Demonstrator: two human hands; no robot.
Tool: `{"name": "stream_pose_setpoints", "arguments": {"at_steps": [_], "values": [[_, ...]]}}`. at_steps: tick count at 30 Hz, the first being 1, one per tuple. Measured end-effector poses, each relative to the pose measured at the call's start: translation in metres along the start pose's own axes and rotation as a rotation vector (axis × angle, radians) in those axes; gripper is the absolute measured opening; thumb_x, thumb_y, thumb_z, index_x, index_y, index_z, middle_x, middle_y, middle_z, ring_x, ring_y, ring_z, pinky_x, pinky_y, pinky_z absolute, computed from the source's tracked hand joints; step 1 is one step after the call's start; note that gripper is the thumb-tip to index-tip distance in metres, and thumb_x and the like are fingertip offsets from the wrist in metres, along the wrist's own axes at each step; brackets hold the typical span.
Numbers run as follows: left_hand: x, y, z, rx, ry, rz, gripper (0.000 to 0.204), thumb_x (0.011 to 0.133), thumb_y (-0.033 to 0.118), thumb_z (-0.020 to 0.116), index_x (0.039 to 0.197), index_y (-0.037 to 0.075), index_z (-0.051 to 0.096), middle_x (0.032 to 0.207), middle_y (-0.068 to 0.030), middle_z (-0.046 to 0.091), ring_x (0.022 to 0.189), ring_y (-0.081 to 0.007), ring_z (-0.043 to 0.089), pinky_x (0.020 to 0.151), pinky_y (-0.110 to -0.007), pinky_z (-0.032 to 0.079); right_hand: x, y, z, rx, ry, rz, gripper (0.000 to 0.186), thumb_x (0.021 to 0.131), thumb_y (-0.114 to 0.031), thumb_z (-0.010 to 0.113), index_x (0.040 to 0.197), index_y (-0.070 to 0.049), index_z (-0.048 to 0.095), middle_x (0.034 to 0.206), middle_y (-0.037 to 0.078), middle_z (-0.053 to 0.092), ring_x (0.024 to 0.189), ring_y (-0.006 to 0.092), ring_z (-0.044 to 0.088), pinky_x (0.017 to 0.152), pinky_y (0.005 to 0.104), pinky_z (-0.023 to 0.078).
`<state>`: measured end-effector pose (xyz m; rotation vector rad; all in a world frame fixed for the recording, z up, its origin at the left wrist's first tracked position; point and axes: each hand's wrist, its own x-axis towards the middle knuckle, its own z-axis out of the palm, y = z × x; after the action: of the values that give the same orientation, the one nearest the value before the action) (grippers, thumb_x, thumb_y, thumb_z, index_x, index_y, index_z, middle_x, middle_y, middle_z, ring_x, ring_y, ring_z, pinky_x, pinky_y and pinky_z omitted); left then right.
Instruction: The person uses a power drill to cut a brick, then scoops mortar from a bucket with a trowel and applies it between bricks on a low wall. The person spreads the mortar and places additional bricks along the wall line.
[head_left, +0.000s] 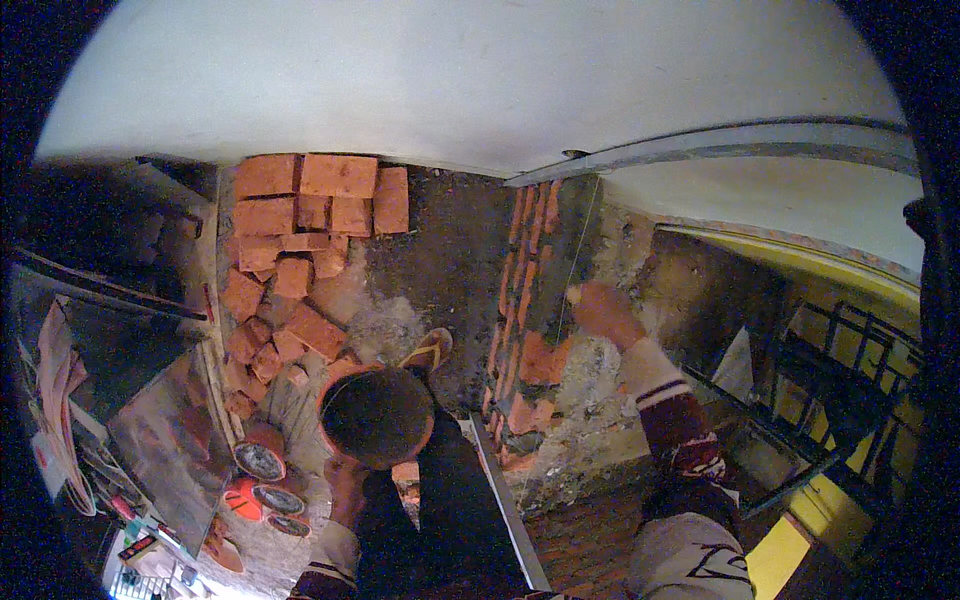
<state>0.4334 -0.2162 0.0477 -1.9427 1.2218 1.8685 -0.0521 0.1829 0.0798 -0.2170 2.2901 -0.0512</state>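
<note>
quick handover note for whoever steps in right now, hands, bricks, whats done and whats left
Right hand: reaching out to the top of the brick wall, beside the taut string line; whether it grips anything is unclear.
Left hand: low, under the rim of the round pan of mortar; grip not visible.
Loose brick pile lies on the ground to the left of the wall.
Done: several courses are laid, with dark mortar spread along the wall top.
Left: the top course by the string carries no new bricks yet; the pile is largely unused.
</note>
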Motion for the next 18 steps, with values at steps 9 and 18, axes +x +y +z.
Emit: {"name": "stream_pose_setpoints", "arguments": {"at_steps": [9,18], "values": [[-0.003,-0.015,0.003,0.031,-0.135,0.082,0.023,0.086,0.006,0.071,0.099,0.009,0.053,0.090,-0.0031,0.059,0.076,-0.0146,0.059,0.067,-0.032,0.053,0.058,0.028,-0.082,0.023,0.361,0.004,0.033,0.090,-0.027,0.062,0.103,0.002,0.071,0.105,0.027,0.071,0.100,0.0473,0.067,0.086,0.0552,0.054],[0.004,0.010,0.018,0.071,-0.163,0.084,0.023,0.088,0.006,0.067,0.101,0.011,0.049,0.089,-0.0020,0.056,0.072,-0.0125,0.054,0.060,-0.029,0.047,0.059,0.116,-0.027,-0.134,0.536,-0.071,0.033,0.091,-0.025,0.057,0.105,0.002,0.070,0.104,0.028,0.071,0.096,0.0489,0.066,0.087,0.0546,0.054]]}}
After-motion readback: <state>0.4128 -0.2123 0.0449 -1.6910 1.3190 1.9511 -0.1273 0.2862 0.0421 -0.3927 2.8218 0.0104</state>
